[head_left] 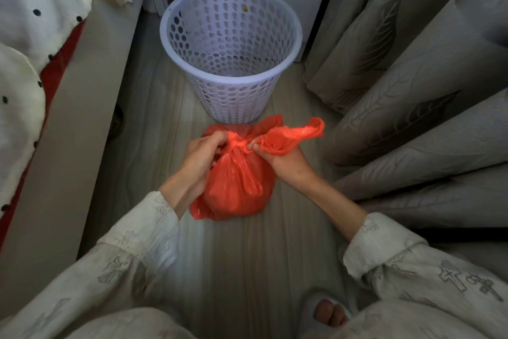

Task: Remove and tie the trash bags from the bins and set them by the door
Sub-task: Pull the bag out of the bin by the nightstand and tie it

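Two hands, left hand (202, 156) and right hand (281, 158), each clench red trash bag (236, 187) ends beside white bin (231, 61); no readable writing.

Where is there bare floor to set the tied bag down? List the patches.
Bare wood floor lies between the red plastic bag and the person's knees, and left of the bag along the beige bed base. It is crowded to the right, by the grey curtain folds, and beyond, by the white perforated bin.

Thin glossy red plastic bag (236, 187), matt perforated plastic bin (231, 53), wood-grain floor (242, 256).
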`<state>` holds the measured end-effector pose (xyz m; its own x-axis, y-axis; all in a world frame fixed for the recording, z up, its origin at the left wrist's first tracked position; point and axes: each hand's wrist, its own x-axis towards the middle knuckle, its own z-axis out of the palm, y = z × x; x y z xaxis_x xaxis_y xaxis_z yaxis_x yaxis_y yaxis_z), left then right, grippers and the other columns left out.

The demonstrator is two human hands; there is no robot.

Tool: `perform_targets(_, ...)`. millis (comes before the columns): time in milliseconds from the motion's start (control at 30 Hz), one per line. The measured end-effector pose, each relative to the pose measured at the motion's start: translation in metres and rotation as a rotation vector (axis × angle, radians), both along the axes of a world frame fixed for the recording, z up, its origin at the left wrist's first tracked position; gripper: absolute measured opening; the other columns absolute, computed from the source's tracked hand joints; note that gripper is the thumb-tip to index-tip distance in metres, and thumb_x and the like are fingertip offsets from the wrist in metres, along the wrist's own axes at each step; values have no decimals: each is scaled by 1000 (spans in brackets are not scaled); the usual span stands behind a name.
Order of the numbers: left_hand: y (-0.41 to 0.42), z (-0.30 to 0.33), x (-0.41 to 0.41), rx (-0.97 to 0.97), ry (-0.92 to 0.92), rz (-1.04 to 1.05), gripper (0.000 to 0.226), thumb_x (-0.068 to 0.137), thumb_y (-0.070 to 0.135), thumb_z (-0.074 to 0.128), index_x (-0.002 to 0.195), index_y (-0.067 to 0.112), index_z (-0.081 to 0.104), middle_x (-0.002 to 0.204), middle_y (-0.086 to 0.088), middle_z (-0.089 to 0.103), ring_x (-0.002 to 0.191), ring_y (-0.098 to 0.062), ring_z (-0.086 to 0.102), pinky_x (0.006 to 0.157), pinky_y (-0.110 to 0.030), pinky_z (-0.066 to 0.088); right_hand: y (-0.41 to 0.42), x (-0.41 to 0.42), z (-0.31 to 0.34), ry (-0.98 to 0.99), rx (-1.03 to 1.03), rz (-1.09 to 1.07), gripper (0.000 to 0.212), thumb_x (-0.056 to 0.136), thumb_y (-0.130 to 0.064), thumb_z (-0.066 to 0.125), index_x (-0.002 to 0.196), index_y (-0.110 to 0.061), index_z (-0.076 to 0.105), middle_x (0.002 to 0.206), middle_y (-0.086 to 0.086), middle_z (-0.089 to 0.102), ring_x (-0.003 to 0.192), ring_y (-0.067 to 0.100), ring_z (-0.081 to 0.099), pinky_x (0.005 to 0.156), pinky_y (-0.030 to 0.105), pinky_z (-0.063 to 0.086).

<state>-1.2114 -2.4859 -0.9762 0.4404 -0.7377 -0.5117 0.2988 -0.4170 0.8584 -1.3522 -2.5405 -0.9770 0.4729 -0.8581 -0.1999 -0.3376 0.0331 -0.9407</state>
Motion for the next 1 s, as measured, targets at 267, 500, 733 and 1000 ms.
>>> perform_targets(267, -2, -3, 3, 179, -531, -366, 39, 87, 28, 55, 51, 15, 45, 41, 4, 47, 38, -5, 41, 44, -24, 34, 3, -1, -4, 9, -2, 33, 9, 85, -13, 60, 78, -17, 65, 92, 10, 67, 95, 24, 62, 101, 49, 42)
perform_targets(500, 1, -6, 8, 137, -904, -203, 24, 92, 24, 44, 73, 9, 45, 89, -28, 63, 88, -40, 58, 72, -40, 41, 6, 7, 1, 126, -134, 61, 20, 80, -41, 56, 65, -33, 67, 85, -4, 69, 100, 19, 62, 97, 53, 41)
perform_targets(733, 0, -15, 25, 212, -841, -79, 29, 91, 22, 45, 64, 14, 39, 94, -28, 62, 93, -41, 57, 79, -43, 43, 6, 10, -7, 28, 64, 70, 15, 89, -20, 56, 86, -10, 67, 76, -4, 61, 90, 18, 57, 98, 44, 45)
perform_targets(1000, -2, -20, 35, 352, -880, -32, 22, 92, 23, 42, 86, 5, 52, 106, -28, 62, 104, -44, 54, 86, -43, 42, 15, 17, 6, -2, 87, 101, 32, 90, -15, 55, 60, -26, 51, 66, -8, 54, 69, 4, 51, 81, 27, 40)
